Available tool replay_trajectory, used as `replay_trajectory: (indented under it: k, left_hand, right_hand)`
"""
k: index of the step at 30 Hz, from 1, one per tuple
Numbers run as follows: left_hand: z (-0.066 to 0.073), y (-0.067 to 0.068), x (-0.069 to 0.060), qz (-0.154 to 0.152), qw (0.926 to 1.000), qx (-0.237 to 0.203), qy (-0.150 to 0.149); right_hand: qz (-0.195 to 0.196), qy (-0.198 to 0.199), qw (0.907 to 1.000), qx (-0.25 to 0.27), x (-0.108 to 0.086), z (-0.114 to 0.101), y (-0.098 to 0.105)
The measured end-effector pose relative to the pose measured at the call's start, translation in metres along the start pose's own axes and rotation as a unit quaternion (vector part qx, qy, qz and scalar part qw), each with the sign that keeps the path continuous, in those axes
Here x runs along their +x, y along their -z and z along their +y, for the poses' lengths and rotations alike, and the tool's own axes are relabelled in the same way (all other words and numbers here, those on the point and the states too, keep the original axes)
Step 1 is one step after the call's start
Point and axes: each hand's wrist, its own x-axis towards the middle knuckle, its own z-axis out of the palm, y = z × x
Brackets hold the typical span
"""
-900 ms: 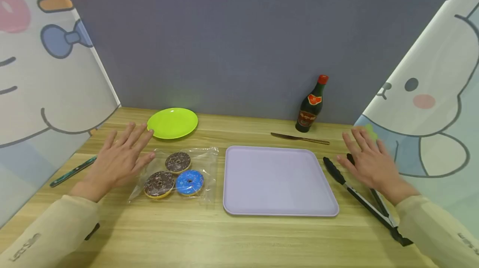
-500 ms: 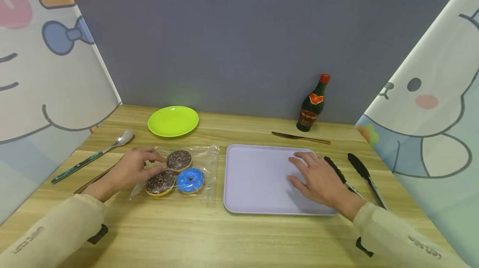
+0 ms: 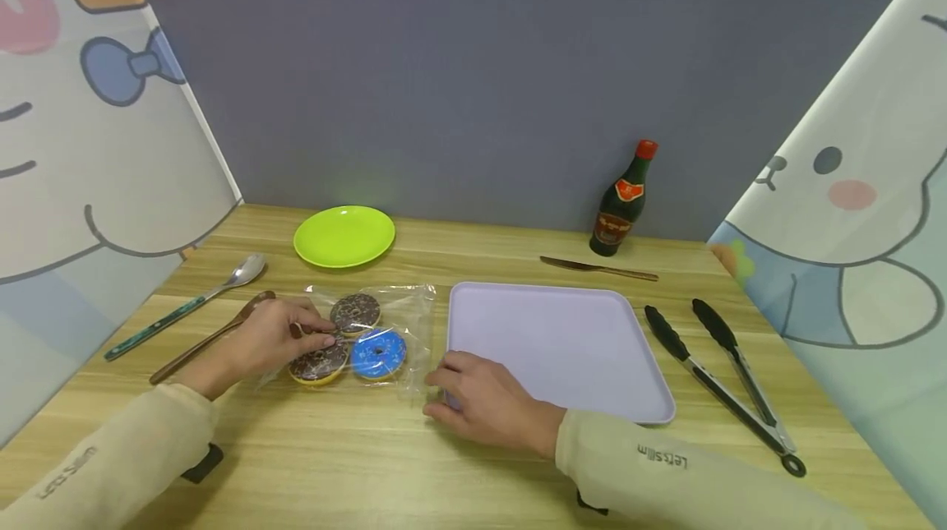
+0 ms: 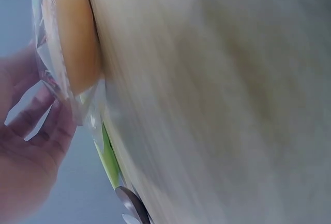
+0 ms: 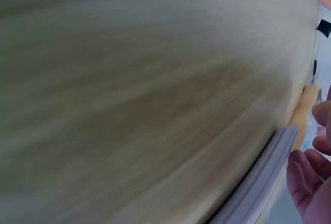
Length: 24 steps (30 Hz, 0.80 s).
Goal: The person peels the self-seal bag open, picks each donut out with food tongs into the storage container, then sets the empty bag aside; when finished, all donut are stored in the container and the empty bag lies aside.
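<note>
My left hand (image 3: 270, 337) is at the left side of a clear plastic bag (image 3: 416, 312), thumb and forefinger pinching its film. Flat inside lie two chocolate donuts (image 3: 356, 311) and a blue-iced donut (image 3: 379, 354). The left wrist view has a donut's pale side (image 4: 78, 38) within the film, the fingers against it. My right hand (image 3: 491, 398) hovers by the bag's lower right corner, over the near left corner of a lilac tray (image 3: 555, 341). Its fingers are loosely bent and hold nothing. Part of one chocolate donut is hidden by my left hand.
A green plate (image 3: 344, 236) stands behind the bag. Left of it lie a spoon (image 3: 185, 310) and a brown wooden-looking utensil (image 3: 203, 343). Tongs (image 3: 728, 386) lie right of the tray, a knife (image 3: 599, 269) behind it. A dark bottle (image 3: 620, 205) stands near the back wall.
From flat above the table, my left hand has come down onto the bag and its fingers have closed on the film. My right hand has swept left from the tongs, across the tray, towards the bag.
</note>
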Motion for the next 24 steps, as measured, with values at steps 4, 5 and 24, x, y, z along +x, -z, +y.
replay_trajectory:
  k: [4,5,24]
  left_hand:
    - [0.001,-0.002,0.002,0.015,0.9998,-0.005,-0.016]
    - [0.001,-0.002,0.002,0.018,0.9996,-0.006,-0.019]
    - [0.000,-0.005,0.003,0.036,0.9983,-0.013,-0.044]
  right_hand:
    - [0.005,-0.005,1.0000,-0.002,0.010,-0.006,-0.006]
    - [0.009,-0.006,0.9999,-0.002,0.011,-0.006,-0.007]
    - [0.100,-0.076,0.9802,0.153,0.008,-0.002,-0.021]
